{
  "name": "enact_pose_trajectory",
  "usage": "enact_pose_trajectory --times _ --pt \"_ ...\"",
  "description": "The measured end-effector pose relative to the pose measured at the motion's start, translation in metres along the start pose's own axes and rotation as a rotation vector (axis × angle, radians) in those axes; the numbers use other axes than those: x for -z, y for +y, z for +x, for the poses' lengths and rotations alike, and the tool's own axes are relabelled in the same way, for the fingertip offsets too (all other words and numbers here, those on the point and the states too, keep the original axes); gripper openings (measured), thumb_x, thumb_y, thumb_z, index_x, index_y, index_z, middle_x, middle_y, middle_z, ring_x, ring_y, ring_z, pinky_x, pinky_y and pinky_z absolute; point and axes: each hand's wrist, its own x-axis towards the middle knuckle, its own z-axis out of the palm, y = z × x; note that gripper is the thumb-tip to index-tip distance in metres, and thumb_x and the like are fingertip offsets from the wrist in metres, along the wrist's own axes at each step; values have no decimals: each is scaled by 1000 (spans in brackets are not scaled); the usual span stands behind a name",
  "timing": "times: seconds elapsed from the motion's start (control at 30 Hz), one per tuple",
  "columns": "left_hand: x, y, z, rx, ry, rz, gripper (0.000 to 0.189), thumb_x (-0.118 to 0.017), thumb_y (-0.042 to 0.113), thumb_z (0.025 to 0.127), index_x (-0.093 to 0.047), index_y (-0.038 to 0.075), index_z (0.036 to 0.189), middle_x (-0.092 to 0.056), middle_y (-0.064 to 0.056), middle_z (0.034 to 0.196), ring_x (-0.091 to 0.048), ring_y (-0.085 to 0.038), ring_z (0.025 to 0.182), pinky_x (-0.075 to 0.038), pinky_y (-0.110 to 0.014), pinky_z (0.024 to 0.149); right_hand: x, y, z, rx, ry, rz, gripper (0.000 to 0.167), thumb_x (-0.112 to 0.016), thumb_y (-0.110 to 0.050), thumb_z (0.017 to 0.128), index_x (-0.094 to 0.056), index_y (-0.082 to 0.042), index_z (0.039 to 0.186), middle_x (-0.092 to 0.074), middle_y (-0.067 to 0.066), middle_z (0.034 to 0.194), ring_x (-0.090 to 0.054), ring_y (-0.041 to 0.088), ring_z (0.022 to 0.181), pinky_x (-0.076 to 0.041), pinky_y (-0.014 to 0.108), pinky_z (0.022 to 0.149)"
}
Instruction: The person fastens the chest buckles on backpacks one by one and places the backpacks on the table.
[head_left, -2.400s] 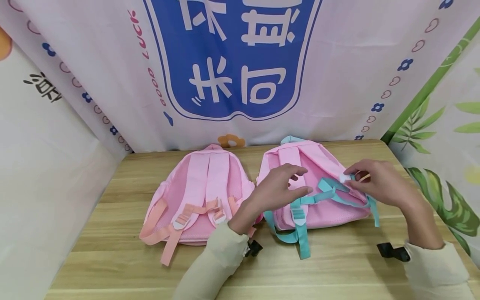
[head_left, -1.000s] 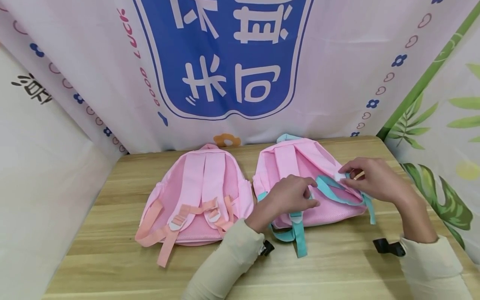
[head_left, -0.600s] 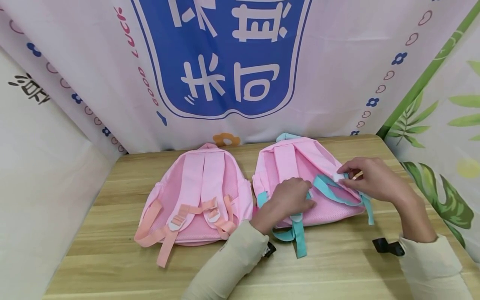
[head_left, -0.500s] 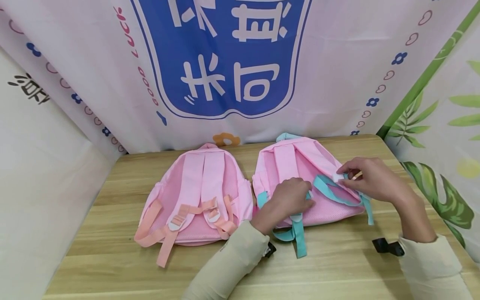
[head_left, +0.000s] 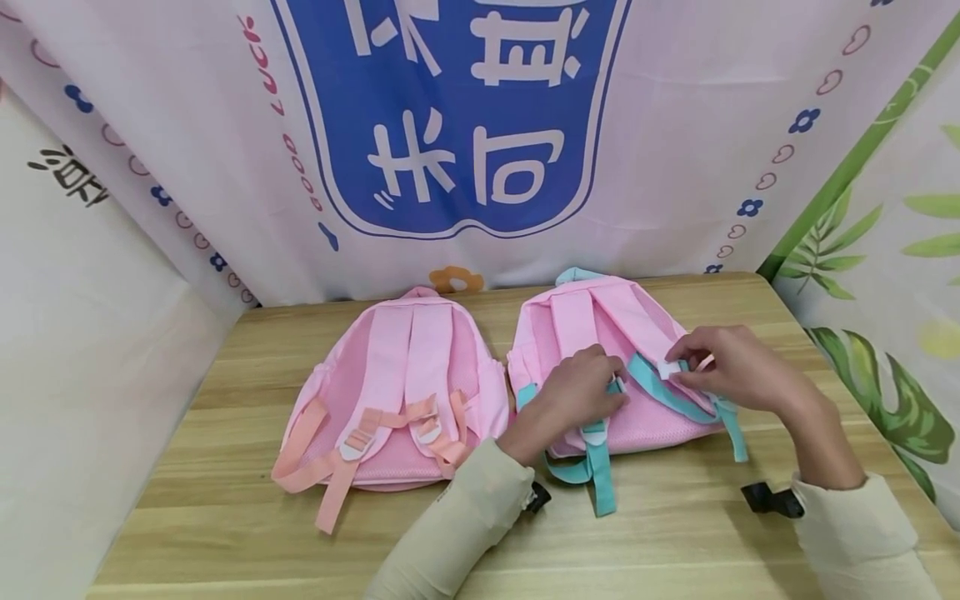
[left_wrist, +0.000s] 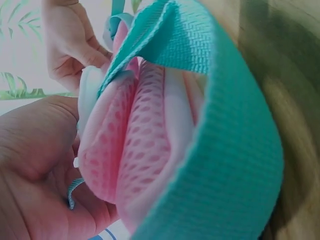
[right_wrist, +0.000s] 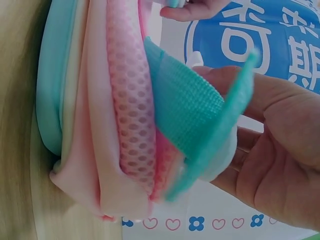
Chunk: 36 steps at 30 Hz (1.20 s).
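A pink backpack with teal straps [head_left: 637,432] lies back-panel up at the right of the table. My right hand [head_left: 738,367] pinches a white plastic buckle [head_left: 666,370] at the lower end of its right shoulder strap [head_left: 626,312]; a loop of teal webbing [right_wrist: 185,100] hangs beside it. Over the left shoulder strap, my left hand [head_left: 573,387] holds a short teal strap end with a white tip [head_left: 619,386] between thumb and fingers. The two held pieces are apart. In the left wrist view, a wide teal strap [left_wrist: 240,145] covers part of the pink mesh padding [left_wrist: 145,130].
A second pink backpack with orange straps [head_left: 390,358] lies to the left, its side near my left forearm. The wooden table [head_left: 225,533] ends at a printed curtain [head_left: 675,167] behind. Black straps [head_left: 772,500] hang at the wrists.
My left hand, hovering with fingers spread at first, has come down and taken the teal strap end. My right hand has brought the white buckle slightly left and lower, shifting the shoulder strap.
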Motion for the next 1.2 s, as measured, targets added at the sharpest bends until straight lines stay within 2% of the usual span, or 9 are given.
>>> enact_pose_trajectory --times 0.2,0.4,0.63,0.8,1.0,1.07,1.2 --pt "6 -4 -1 -9 -2 -59 26 -79 25 99 -79 16 124 -77 4 110 -62 -7 90 -50 -19 73 -5 -1 2 4 -32 1 25 -90 -12 86 -81 -9 109 -72 -4 91 -62 14 84 -56 23 70" --pt "16 -6 -6 14 -17 -63 27 -79 24 100 -79 15 125 -79 4 113 -65 -7 93 -54 -20 78 -10 -2 4 -5 -67 -8 25 -90 -6 84 -81 -8 108 -72 -3 93 -60 15 85 -54 23 70" --pt "27 -10 -14 71 -49 -45 24 -80 27 98 -80 15 119 -77 4 106 -62 -8 85 -50 -23 70 -13 -5 6 -30 -102 -12 29 -89 -8 86 -79 -5 114 -70 1 95 -58 18 88 -55 28 75" --pt "34 -13 -18 97 -85 -26 18 -82 28 97 -76 16 109 -72 6 96 -61 -10 82 -49 -26 68 -15 -7 7 -19 -105 -9 29 -89 -10 87 -79 -6 114 -71 1 97 -60 17 87 -56 28 76" --pt "37 -13 -18 111 -105 -29 17 -82 28 96 -74 17 106 -70 6 95 -61 -11 83 -49 -27 69 -15 -7 5 25 -102 38 29 -88 -12 89 -79 -9 117 -71 -3 95 -60 14 85 -55 23 70" --pt "36 -13 -17 106 -97 -40 17 -82 28 97 -74 17 107 -69 7 95 -61 -11 84 -49 -27 69 -15 -7 4 21 -113 68 30 -86 -13 91 -78 -9 119 -70 -2 96 -60 16 86 -57 24 65" --pt "35 -13 -15 89 -76 -67 19 -82 28 97 -75 16 111 -69 7 95 -61 -12 85 -50 -25 71 -14 -8 4 22 -119 98 29 -84 -15 94 -77 -10 121 -70 -1 96 -61 16 87 -59 24 65"
